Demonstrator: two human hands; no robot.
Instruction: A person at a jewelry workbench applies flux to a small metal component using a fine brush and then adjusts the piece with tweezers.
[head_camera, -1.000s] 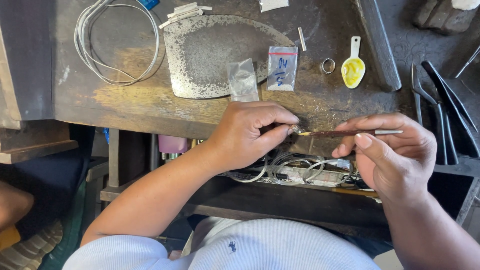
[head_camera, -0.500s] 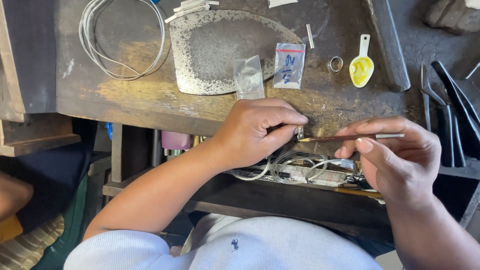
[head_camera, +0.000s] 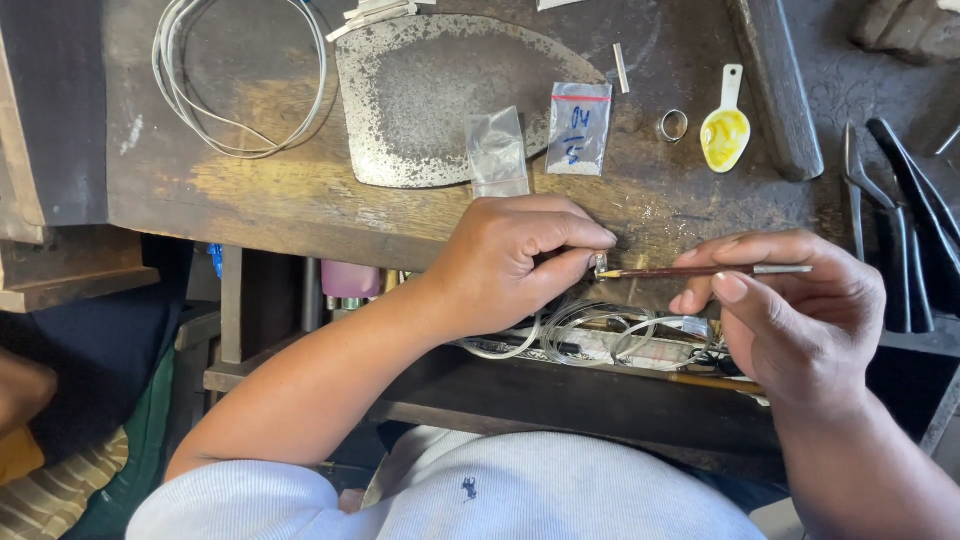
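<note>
The left hand (head_camera: 510, 262) pinched a small metal piece (head_camera: 601, 264) between thumb and forefinger at the front edge of the bench. The right hand (head_camera: 790, 310) held a thin brush (head_camera: 700, 271) in a closed pinch, lying level, its pale tip touching or almost touching the metal piece; which of the two could not be told.

Just beyond the left-hand pinch lay two small clear plastic bags (head_camera: 498, 150), one with a red strip across its top. Behind them sat a flat metal plate (head_camera: 430, 95), rounded at one end, pointed at the other, speckled and dull. A little past the brush were a small metal ring (head_camera: 673, 125) and a yellow plastic spoon (head_camera: 725, 130) with a white handle. Beyond the spoon lay a long dark bar (head_camera: 775, 90). To the outer side of the right hand lay dark pliers (head_camera: 900, 230). Far off past the left wrist, a loop of pale wire (head_camera: 240, 75) rested on the bench.

Below both hands, a tray (head_camera: 560, 385) under the bench held coils of thin silver wire (head_camera: 600, 325), close beneath the pinch.

The bench (head_camera: 250, 190) was worn wood, scratched and stained, paler where rubbed. The person wore a light ribbed shirt (head_camera: 450, 500).
</note>
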